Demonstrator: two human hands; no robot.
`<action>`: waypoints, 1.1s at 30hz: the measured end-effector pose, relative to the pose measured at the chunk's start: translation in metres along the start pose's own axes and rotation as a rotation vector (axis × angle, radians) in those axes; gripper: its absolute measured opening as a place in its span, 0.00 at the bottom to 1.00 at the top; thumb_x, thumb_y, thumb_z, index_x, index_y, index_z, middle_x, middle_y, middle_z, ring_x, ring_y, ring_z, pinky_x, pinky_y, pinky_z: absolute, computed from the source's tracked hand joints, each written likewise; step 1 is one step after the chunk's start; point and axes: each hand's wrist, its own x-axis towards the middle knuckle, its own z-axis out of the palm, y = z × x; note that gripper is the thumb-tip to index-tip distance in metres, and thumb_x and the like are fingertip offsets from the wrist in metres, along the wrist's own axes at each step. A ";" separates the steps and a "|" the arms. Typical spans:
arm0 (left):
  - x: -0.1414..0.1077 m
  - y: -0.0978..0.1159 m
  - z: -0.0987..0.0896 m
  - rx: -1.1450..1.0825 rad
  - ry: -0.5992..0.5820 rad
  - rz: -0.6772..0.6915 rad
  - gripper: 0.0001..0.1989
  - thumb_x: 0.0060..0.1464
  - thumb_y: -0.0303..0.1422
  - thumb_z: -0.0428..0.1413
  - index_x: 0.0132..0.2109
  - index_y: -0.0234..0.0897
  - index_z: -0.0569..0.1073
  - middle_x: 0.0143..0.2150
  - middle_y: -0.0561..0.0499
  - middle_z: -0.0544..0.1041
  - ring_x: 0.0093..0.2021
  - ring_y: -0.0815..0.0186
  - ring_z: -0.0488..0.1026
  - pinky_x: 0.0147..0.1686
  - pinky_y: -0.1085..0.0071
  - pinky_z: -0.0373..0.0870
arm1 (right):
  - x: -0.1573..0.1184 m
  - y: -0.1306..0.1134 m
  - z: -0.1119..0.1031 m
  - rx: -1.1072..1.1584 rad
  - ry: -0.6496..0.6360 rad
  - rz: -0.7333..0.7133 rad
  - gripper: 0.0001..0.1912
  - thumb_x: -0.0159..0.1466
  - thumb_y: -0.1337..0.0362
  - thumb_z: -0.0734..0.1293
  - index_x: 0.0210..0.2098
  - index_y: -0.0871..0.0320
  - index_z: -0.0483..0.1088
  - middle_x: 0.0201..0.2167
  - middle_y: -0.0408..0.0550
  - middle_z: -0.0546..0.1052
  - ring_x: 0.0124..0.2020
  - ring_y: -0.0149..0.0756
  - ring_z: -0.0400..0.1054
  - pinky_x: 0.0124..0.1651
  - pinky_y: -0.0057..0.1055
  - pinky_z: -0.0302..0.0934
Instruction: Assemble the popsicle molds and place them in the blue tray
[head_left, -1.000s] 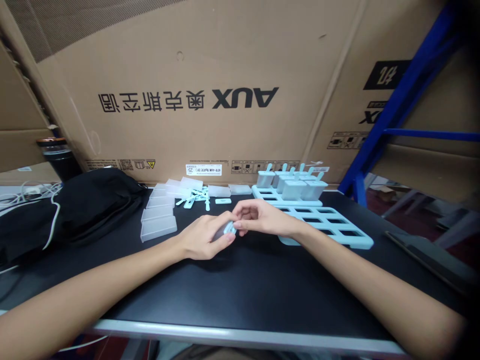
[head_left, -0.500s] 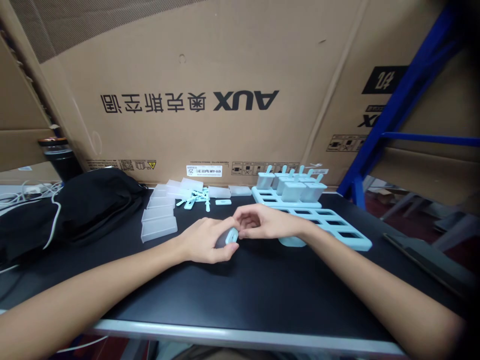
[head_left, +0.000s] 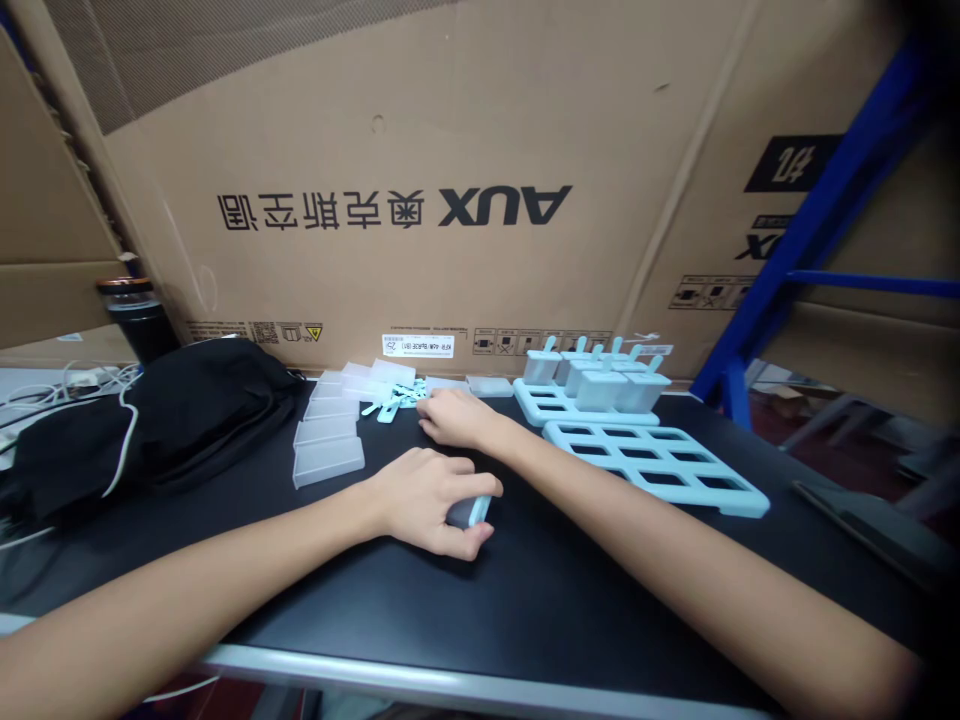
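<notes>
My left hand point(head_left: 427, 500) is closed around a popsicle mold point(head_left: 461, 513), a translucent cup with a light blue lid at its right end. The cup lies on its side, mostly covered by my fingers. Farther back, my right hand point(head_left: 457, 418) has its fingers curled down at the front right of a pile of light blue sticks and lids point(head_left: 390, 405). Whatever is between its fingertips is hidden. Translucent empty mold cups point(head_left: 328, 460) lie in a curved row left of and behind the pile.
To the right, a light blue rack point(head_left: 660, 455) with rectangular slots lies flat. Behind it, another rack point(head_left: 544, 402) holds several lidded molds point(head_left: 600, 388) with sticks upright. A black bag point(head_left: 210, 410) and cables are at left. A large cardboard box point(head_left: 360, 120) stands along the back.
My right hand has left the blue lid and moved back and left to the pile. My left hand still grips the mold, slightly nearer and turned. The camera view has shifted a little.
</notes>
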 end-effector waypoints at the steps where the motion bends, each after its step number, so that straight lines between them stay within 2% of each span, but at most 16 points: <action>1: 0.000 0.000 0.000 0.003 0.001 -0.002 0.19 0.56 0.46 0.51 0.50 0.42 0.71 0.34 0.53 0.75 0.29 0.63 0.73 0.27 0.71 0.64 | 0.000 0.000 0.001 -0.006 0.007 0.012 0.13 0.65 0.64 0.59 0.42 0.62 0.73 0.42 0.60 0.76 0.39 0.46 0.72 0.36 0.34 0.59; 5: -0.001 -0.002 0.002 -0.069 0.026 -0.024 0.19 0.56 0.45 0.51 0.50 0.40 0.70 0.35 0.52 0.75 0.30 0.63 0.73 0.29 0.71 0.66 | -0.005 0.009 0.000 0.007 0.043 0.031 0.13 0.61 0.71 0.60 0.44 0.62 0.70 0.38 0.57 0.77 0.37 0.43 0.72 0.34 0.32 0.57; 8: -0.002 -0.006 0.002 -0.212 0.073 -0.037 0.19 0.58 0.44 0.49 0.51 0.40 0.69 0.39 0.51 0.77 0.34 0.63 0.74 0.36 0.70 0.68 | -0.020 0.020 -0.007 0.055 0.101 0.022 0.16 0.60 0.72 0.60 0.48 0.61 0.67 0.37 0.52 0.77 0.37 0.38 0.71 0.35 0.30 0.57; 10: -0.004 -0.009 0.001 -0.321 0.111 -0.029 0.18 0.60 0.44 0.49 0.52 0.40 0.68 0.43 0.50 0.77 0.38 0.62 0.75 0.40 0.70 0.68 | -0.037 0.030 -0.014 0.136 0.174 -0.002 0.12 0.61 0.70 0.61 0.44 0.60 0.68 0.35 0.49 0.77 0.35 0.35 0.70 0.36 0.29 0.57; 13: -0.006 -0.012 0.003 -0.457 0.147 -0.054 0.21 0.59 0.45 0.52 0.56 0.41 0.65 0.42 0.50 0.75 0.36 0.64 0.73 0.38 0.70 0.68 | -0.069 0.049 -0.025 0.239 0.307 -0.014 0.06 0.61 0.68 0.62 0.37 0.59 0.70 0.30 0.46 0.76 0.30 0.32 0.68 0.34 0.29 0.57; 16: -0.006 -0.013 0.010 -0.590 0.255 -0.113 0.29 0.55 0.46 0.59 0.58 0.42 0.57 0.43 0.49 0.70 0.36 0.64 0.70 0.36 0.69 0.68 | -0.098 0.066 -0.039 0.286 0.407 0.021 0.05 0.62 0.66 0.63 0.35 0.58 0.71 0.27 0.45 0.75 0.27 0.32 0.67 0.33 0.30 0.57; 18: -0.004 -0.014 0.016 -0.692 0.367 -0.080 0.31 0.52 0.43 0.63 0.55 0.43 0.54 0.47 0.47 0.67 0.40 0.64 0.70 0.39 0.68 0.68 | -0.111 0.072 -0.050 0.360 0.467 0.052 0.06 0.62 0.63 0.65 0.35 0.58 0.72 0.27 0.45 0.75 0.27 0.32 0.67 0.32 0.30 0.59; 21: 0.002 -0.015 0.021 -0.830 0.447 -0.017 0.27 0.53 0.37 0.64 0.50 0.44 0.54 0.47 0.49 0.66 0.40 0.66 0.70 0.41 0.67 0.70 | -0.120 0.068 -0.066 0.497 0.583 0.069 0.06 0.62 0.61 0.66 0.36 0.56 0.72 0.28 0.44 0.74 0.27 0.31 0.65 0.32 0.31 0.60; 24: 0.005 -0.014 0.020 -0.925 0.427 -0.088 0.23 0.54 0.34 0.63 0.48 0.43 0.57 0.46 0.49 0.67 0.41 0.66 0.72 0.42 0.66 0.72 | -0.124 0.054 -0.076 0.606 0.653 0.018 0.05 0.63 0.61 0.66 0.37 0.55 0.71 0.31 0.44 0.74 0.28 0.31 0.65 0.33 0.31 0.61; 29: 0.006 -0.010 0.017 -1.037 0.426 -0.191 0.17 0.58 0.31 0.59 0.46 0.42 0.56 0.49 0.48 0.67 0.49 0.63 0.72 0.44 0.67 0.75 | -0.127 0.035 -0.078 0.731 0.629 -0.039 0.07 0.62 0.63 0.67 0.40 0.54 0.68 0.35 0.45 0.73 0.32 0.32 0.67 0.34 0.32 0.63; 33: 0.006 -0.009 0.018 -0.992 0.441 -0.247 0.19 0.56 0.30 0.60 0.44 0.42 0.56 0.45 0.51 0.68 0.44 0.67 0.74 0.41 0.70 0.74 | -0.127 0.034 -0.075 0.778 0.597 -0.051 0.13 0.59 0.63 0.70 0.41 0.55 0.65 0.35 0.45 0.72 0.33 0.33 0.68 0.35 0.32 0.64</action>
